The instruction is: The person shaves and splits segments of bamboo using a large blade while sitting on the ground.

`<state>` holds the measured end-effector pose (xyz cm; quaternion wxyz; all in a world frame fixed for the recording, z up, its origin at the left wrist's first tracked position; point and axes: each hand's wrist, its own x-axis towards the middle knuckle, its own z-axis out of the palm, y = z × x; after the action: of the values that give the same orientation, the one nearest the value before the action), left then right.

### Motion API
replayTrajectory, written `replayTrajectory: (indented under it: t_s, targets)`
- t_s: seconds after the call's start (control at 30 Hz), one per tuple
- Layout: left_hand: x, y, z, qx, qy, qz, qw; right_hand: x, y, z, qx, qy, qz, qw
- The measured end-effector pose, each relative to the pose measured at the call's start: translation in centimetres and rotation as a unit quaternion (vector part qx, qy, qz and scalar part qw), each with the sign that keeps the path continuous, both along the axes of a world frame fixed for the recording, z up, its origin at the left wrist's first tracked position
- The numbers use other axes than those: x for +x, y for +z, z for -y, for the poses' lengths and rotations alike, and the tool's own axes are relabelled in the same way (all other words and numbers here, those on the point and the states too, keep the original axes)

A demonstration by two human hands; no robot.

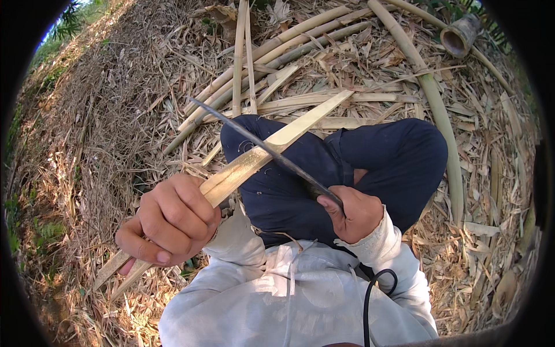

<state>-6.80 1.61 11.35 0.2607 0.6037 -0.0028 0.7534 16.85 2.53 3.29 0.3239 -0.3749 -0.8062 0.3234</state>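
Note:
My left hand [171,220] is wrapped round a split bamboo strip [233,173], which slants from the lower left up over my knees. Its far part is smooth and pale; the rear end is split in two behind my fist. In my right hand [357,215] is the handle end of a long dark knife [295,168], its handle mostly hidden by my fingers. The blade crosses over the strip near the middle and touches it or lies just above it. Beyond the strip, the blade's tip points to the upper left.
My legs in dark blue trousers [399,156] are folded beneath the work. Bamboo poles [300,40] lie ahead, and a long green pole [436,107] runs along the right. A hollow bamboo piece [461,36] lies at the far right. Dry leaves and shavings cover the ground [124,115]. A black cable [367,306] hangs by my right sleeve.

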Motion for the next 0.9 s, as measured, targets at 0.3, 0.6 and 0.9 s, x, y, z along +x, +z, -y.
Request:
replayTrajectory:
  t_s: [0.3, 0.6, 0.9]
  targets:
    - [-0.4, -0.3, 0.2, 0.012, 0.013, -0.025, 1.0, -0.6, -3.7, -0.8, 0.009, -0.035, 0.003, 0.999]
    - [-0.8, -1.1, 0.1, 0.026, -0.038, -0.047, 0.998, 1.3, -6.9, -2.3, -0.022, -0.07, 0.099, 0.992]
    - [-0.6, -1.0, 1.0, -0.008, 0.031, -0.011, 0.999, 1.4, -7.0, -3.8, -0.125, -0.109, 0.201, 0.965]
